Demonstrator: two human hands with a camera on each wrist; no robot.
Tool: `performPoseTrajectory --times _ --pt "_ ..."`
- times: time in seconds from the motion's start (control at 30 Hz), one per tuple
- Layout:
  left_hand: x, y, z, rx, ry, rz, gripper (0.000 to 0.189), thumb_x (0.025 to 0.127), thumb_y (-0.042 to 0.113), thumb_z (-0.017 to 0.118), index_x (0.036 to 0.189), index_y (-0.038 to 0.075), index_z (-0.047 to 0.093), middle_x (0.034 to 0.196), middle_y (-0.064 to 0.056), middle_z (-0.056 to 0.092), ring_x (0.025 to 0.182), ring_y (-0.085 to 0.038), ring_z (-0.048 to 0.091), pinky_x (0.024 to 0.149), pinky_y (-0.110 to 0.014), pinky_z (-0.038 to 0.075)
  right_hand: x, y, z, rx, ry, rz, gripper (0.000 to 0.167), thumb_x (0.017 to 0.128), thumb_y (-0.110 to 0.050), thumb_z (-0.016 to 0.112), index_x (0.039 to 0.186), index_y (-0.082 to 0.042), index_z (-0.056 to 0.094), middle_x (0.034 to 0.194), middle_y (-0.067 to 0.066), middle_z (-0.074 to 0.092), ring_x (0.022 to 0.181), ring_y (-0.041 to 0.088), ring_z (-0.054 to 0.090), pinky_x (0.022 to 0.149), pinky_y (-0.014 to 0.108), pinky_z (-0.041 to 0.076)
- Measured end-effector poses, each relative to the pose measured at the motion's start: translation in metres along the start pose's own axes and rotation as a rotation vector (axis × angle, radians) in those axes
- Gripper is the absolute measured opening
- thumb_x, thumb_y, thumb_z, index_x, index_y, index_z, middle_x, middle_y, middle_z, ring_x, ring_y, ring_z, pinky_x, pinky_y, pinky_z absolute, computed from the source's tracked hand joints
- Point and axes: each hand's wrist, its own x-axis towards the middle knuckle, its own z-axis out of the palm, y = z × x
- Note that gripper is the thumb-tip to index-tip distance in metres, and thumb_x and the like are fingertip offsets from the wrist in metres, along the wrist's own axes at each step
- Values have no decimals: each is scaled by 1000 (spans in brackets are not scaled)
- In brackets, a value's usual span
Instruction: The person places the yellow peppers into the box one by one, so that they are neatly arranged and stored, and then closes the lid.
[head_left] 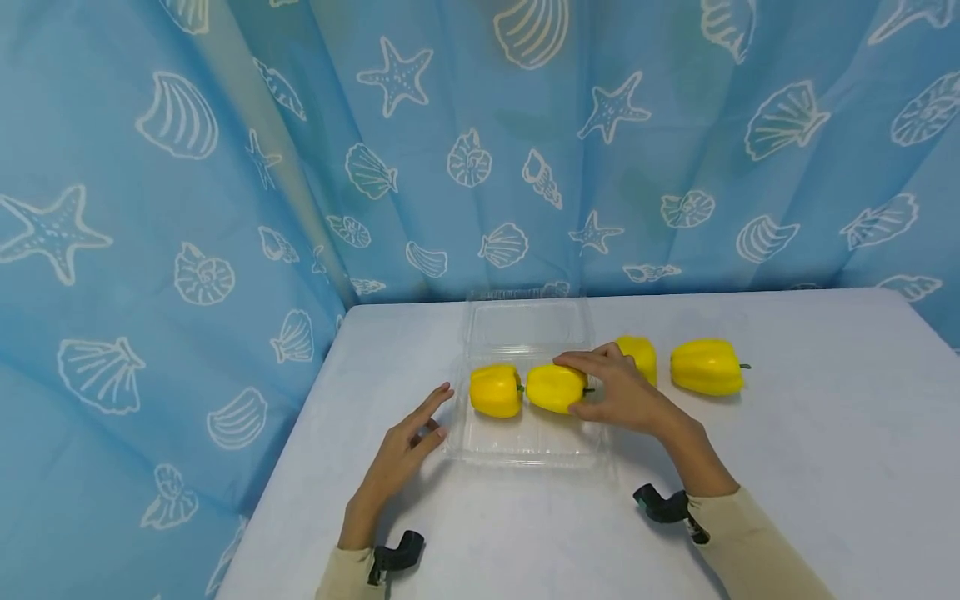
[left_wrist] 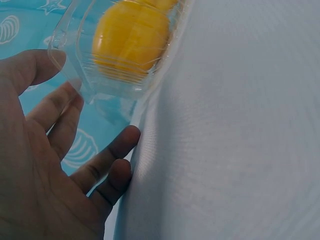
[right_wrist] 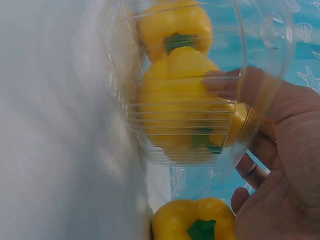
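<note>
A clear plastic clamshell container lies on the table with its lid folded back. Inside it two yellow bell peppers sit side by side, the left pepper and the right pepper. My right hand grips the right pepper at its stem end, thumb and fingers on opposite sides; in the right wrist view the thumb shows on the pepper and the wall partly overlaps it. Beside the container's left edge is my left hand, fingers loosely spread, its thumb at the clear rim.
To the right of the container two more yellow bell peppers lie on the white cloth: a partly hidden pepper behind my right hand and another pepper farther right. A blue shell-print curtain hangs behind and left of the table.
</note>
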Motion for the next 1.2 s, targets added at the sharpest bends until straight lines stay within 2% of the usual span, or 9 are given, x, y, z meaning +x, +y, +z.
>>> performPoseTrajectory --times 0.43,0.63,0.87,1.07,1.2 --pt "0 0 1 -1 -3 -34 53 103 24 56 154 27 41 159 13 34 97 -13 58 80 -32 50 -3 0 0 8 1 -18 72 82 -25 84 147 -22 53 150 0 49 115 23 38 90 48 31" --pt "0 2 1 3 3 -44 53 103 24 56 154 27 42 158 13 35 96 -12 58 79 -32 50 -5 1 -6 25 15 2 71 84 -28 82 147 -22 52 152 0 47 119 25 37 92 52 36" --pt "-1 4 1 10 8 -23 53 103 19 57 154 25 43 158 11 36 93 -13 59 76 -30 49 -12 1 -17 7 70 29 64 87 -30 79 145 -23 53 144 2 51 119 26 36 88 52 41" --pt "-2 5 1 10 13 6 52 103 21 57 153 22 44 158 8 37 93 -12 59 76 -31 50 -18 7 -26 -53 151 13 60 86 -26 80 141 -21 56 143 5 54 116 28 37 87 49 30" --pt "-2 5 1 14 16 8 51 103 24 57 153 21 44 158 9 38 93 -12 59 75 -31 50 -24 10 -35 -99 199 20 59 86 -28 80 140 -18 58 142 9 55 116 30 38 88 50 29"
